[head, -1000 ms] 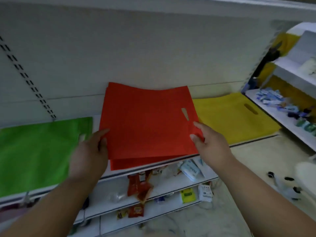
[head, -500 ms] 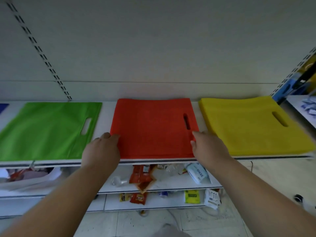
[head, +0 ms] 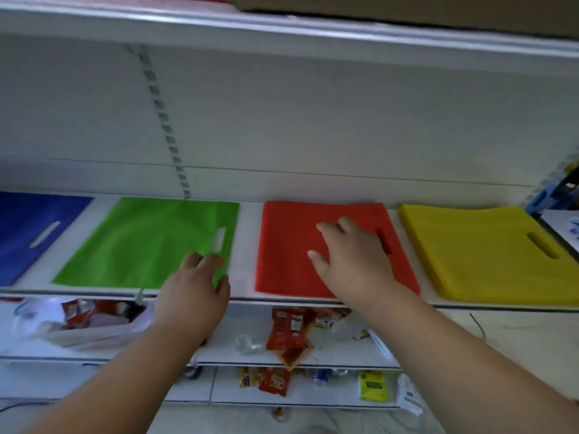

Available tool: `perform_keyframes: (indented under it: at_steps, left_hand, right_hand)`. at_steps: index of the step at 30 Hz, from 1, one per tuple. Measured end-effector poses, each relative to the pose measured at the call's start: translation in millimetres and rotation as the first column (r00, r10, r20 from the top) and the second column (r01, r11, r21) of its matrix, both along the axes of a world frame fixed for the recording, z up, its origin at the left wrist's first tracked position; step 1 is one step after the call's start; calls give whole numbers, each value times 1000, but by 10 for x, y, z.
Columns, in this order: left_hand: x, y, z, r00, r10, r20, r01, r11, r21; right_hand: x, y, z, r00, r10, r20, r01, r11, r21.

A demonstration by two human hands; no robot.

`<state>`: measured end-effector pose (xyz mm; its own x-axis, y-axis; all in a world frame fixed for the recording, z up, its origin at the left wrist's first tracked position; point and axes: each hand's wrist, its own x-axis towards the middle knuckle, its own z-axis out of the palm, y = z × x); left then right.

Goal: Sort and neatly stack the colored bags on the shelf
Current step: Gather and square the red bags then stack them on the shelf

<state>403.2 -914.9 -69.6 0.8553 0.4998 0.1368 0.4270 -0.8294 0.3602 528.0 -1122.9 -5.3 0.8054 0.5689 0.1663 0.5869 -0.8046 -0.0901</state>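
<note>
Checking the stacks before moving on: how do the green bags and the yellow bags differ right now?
The green bags form a thin pile; the yellow bags form a visibly thicker stack. The left hand overlaps the green pile's front corner; no hand is on the yellow one. Both lie flat on the shelf, handle cutouts to the right.

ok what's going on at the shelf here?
A person is tidying flat coloured bags laid side by side on a white shelf. The right hand lies on the red stack, fingers spread, apparently smoothing it. The left hand sits at the near right corner of the green bags; whether it touches them is unclear. Blue bags lie far left, and the yellow stack far right.
</note>
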Motion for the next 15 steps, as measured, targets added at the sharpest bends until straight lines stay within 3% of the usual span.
perform_keyframes:
  at_steps: [5, 11, 15]
  left_hand:
    - [-1119, 1091, 66, 979, 198, 44, -198, 980, 9]
    - [-2760, 2407, 177, 909, 416, 24, -417, 907, 53]
    - [-3458, 3013, 287, 838, 546, 8, -546, 836, 57]
  right_hand:
    - [-781, 1413, 175, 969, 246, -32, -241, 964, 110]
    - [-1852, 3156, 275, 868, 495, -46, -462, 838, 292]
    - [-2400, 4079, 385, 787, 616, -34, -576, 753, 318]
